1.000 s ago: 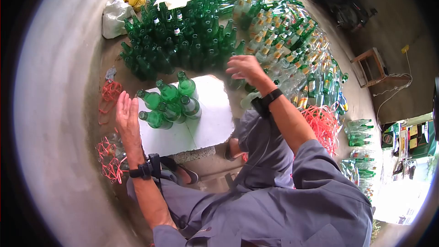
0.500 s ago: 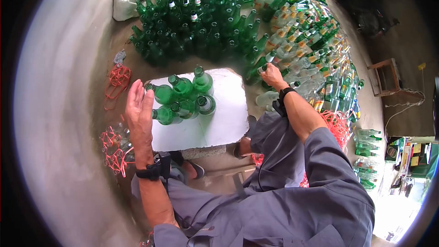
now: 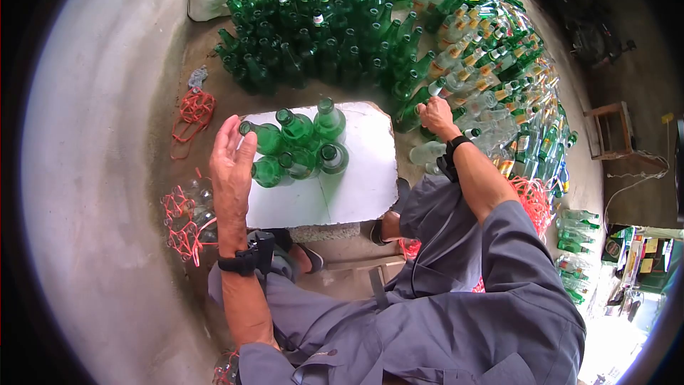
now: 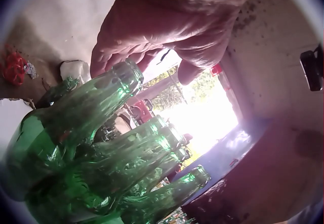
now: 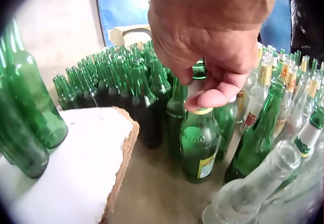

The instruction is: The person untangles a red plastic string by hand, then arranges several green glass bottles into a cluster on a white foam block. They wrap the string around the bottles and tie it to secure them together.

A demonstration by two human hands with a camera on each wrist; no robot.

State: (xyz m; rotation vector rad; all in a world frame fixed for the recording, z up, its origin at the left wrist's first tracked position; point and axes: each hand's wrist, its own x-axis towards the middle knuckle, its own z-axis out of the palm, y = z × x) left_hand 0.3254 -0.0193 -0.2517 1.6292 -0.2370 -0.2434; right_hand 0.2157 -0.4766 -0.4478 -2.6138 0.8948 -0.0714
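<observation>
Several green bottles stand grouped upright on a white board. My left hand is raised at their left side, fingers extended; in the left wrist view the hand is just above a bottle neck, and whether they touch I cannot tell. Right of the board, my right hand pinches the neck of a green bottle. The right wrist view shows the thumb and fingers of that hand around the neck of this labelled bottle, which is upright among others on the floor.
Dense rows of green bottles stand behind the board, and clear ones with labels spread to the right. Red netting or string lies on the floor at left, with more at right. A wooden frame stands far right.
My right hand has moved from above the floor down to the bottles right of the board and taken hold of a neck. The left hand stays beside the grouped bottles as the head view shifts.
</observation>
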